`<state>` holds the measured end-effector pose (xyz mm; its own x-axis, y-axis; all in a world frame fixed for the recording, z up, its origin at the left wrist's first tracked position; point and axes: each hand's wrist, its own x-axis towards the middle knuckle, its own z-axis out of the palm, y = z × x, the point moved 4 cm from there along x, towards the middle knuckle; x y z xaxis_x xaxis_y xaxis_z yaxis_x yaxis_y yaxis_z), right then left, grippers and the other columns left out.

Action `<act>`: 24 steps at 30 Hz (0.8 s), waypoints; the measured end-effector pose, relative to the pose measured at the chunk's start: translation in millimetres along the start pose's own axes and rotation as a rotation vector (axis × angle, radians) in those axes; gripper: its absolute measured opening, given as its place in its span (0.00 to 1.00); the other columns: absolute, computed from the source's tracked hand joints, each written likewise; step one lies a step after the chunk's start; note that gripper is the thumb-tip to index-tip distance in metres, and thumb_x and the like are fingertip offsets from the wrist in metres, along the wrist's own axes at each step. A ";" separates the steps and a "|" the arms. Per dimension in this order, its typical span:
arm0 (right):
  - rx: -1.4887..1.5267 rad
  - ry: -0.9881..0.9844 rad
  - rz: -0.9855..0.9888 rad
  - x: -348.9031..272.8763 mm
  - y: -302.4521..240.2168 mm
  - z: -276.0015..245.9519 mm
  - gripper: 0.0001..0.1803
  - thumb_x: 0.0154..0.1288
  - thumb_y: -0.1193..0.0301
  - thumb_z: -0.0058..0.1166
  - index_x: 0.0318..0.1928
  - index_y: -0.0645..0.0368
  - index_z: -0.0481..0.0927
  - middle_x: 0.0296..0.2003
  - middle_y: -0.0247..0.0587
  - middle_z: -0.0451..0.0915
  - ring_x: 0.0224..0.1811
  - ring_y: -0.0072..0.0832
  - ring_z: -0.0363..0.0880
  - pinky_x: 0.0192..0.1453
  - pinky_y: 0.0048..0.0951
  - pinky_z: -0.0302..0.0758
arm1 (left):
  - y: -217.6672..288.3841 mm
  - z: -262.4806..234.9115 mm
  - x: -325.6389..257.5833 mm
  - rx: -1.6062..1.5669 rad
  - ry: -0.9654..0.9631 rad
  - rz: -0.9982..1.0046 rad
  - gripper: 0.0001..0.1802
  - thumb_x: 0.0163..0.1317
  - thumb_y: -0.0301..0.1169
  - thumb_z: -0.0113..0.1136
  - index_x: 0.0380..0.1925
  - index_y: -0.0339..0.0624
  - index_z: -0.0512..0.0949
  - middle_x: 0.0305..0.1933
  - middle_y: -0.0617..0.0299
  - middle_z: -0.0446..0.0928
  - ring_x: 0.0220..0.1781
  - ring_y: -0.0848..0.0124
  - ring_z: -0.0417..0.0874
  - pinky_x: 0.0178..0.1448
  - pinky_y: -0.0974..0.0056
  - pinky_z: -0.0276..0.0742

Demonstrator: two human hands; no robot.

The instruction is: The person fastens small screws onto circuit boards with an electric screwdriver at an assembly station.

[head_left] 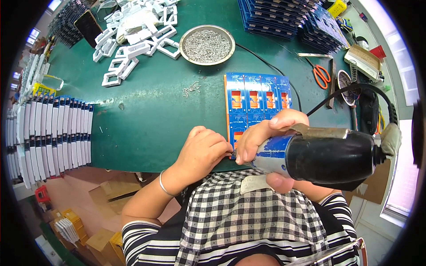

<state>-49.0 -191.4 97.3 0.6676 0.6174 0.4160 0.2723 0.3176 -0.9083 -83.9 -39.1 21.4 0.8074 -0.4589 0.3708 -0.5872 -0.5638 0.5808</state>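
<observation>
My right hand (262,137) is wrapped round an electric screwdriver (330,156) with a black rear body and a worn blue band. The tool lies nearly level, its front end toward the near left corner of a blue circuit board panel (238,119). Orange shows through the panel's cutouts and along its left edge. My left hand (203,150) has its fingers pinched together at that same corner, touching the panel's edge; what they hold, if anything, is hidden. A few loose screws (191,89) lie on the green table (146,128) left of the panel.
A round metal bowl of screws (207,45) stands beyond the panel. White plastic frames (128,55) are heaped at the far left. Stacked panels fill the left edge (57,128) and far right (270,17). Orange-handled scissors (321,76) lie right; a black cable (275,68) crosses behind.
</observation>
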 end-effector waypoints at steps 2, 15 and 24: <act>0.044 -0.010 -0.014 0.6 1.5 -2.7 0.36 0.56 0.65 0.64 0.57 0.52 0.53 0.32 0.45 0.76 0.34 0.38 0.79 0.42 0.39 0.77 | 0.0 -0.3 -0.1 -0.001 -0.002 -0.005 0.07 0.47 0.30 0.65 0.28 0.48 0.78 0.31 0.68 0.75 0.37 0.68 0.76 0.47 0.60 0.65; 0.057 -0.034 -0.018 0.1 -0.2 -3.3 0.34 0.57 0.65 0.62 0.57 0.52 0.53 0.31 0.45 0.75 0.34 0.36 0.79 0.41 0.37 0.77 | 1.2 0.6 -0.3 -0.009 -0.006 -0.009 0.07 0.48 0.29 0.65 0.28 0.48 0.78 0.31 0.68 0.75 0.37 0.69 0.75 0.48 0.60 0.65; -0.151 -0.059 0.022 1.1 -4.7 11.1 0.35 0.54 0.69 0.65 0.55 0.54 0.55 0.33 0.47 0.75 0.35 0.36 0.77 0.43 0.38 0.76 | 2.9 4.8 -7.3 -0.005 -0.091 -0.108 0.24 0.44 0.35 0.69 0.44 0.46 0.75 0.38 0.63 0.73 0.45 0.63 0.73 0.53 0.56 0.63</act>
<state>-57.3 -184.2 102.5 0.6344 0.6654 0.3934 0.3615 0.1945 -0.9119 -91.8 -40.6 16.9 0.8573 -0.4564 0.2383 -0.4964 -0.6098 0.6179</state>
